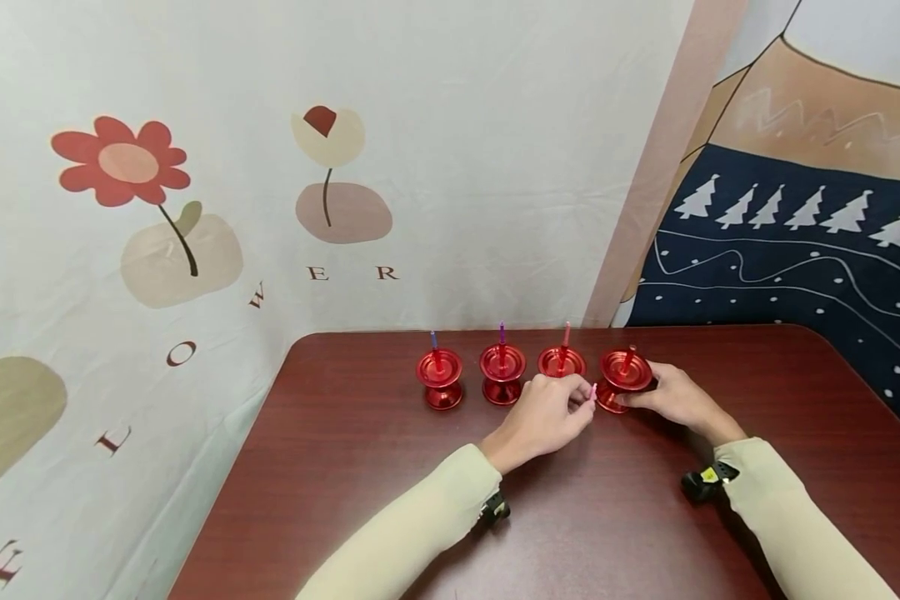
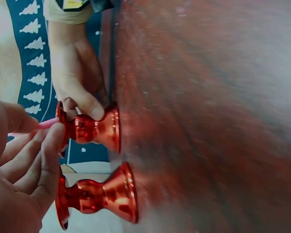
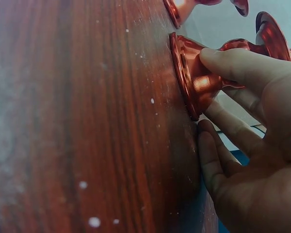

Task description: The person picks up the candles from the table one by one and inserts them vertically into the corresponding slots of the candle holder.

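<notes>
A small pink candle [image 1: 593,392] is pinched between the thumb and fingers of my left hand [image 1: 546,414]. In the left wrist view this candle [image 2: 48,123] lies close to the rim of the rightmost red metal candle holder [image 1: 626,372]; whether they touch I cannot tell. My right hand [image 1: 682,402] grips that holder low on its body, with the thumb on the flared base [image 3: 198,82]. A short red tube [image 1: 629,358] stands up from its dish. Left of it stand three matching holders, bearing a blue candle [image 1: 433,340], a purple candle [image 1: 502,333] and a pinkish-red candle [image 1: 567,333].
All the holders stand in a row near the back edge of a dark red-brown wooden table [image 1: 330,500]. Behind it hangs a pale cloth [image 1: 495,167] with printed flowers and letters. A navy cloth with white trees [image 1: 795,250] hangs at the right.
</notes>
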A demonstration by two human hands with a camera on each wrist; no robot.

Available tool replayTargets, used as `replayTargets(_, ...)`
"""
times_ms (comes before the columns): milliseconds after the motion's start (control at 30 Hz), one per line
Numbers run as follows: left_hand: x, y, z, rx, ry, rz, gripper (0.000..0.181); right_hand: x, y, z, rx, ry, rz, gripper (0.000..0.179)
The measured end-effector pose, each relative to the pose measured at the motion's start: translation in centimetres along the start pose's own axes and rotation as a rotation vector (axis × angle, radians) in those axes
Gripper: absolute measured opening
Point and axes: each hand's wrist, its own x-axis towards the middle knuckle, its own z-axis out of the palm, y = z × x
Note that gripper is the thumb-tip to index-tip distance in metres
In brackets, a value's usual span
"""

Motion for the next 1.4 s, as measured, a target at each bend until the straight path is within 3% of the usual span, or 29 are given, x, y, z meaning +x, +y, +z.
replayTargets(367, 3.4, 1.0, 0.6, -0.223, 0.196, -0.004, 0.009, 0.0, 0.2, 0.2, -0.021, 0.022, -0.064, 0.06)
replayTargets(667, 5.4, 2.1, 1.8, -0.262, 0.35, 0.031, 0.008, -0.1, 0.2, 0.2, -0.007, 0.012, -0.045, 0.061)
replayTargets(1233, 7.1, 2.0, 2.7, -0.207, 0.31, -0.019, 0.009, -0.1, 0.6, 0.1, -0.017, 0.009, -0.062, 0.059)
replayTargets(1400, 7.3, 1.8, 3.0, -0.181, 0.29, 0.011, 0.009, 0.0, 0.7, 0.1, -0.014, 0.01, -0.07, 0.058)
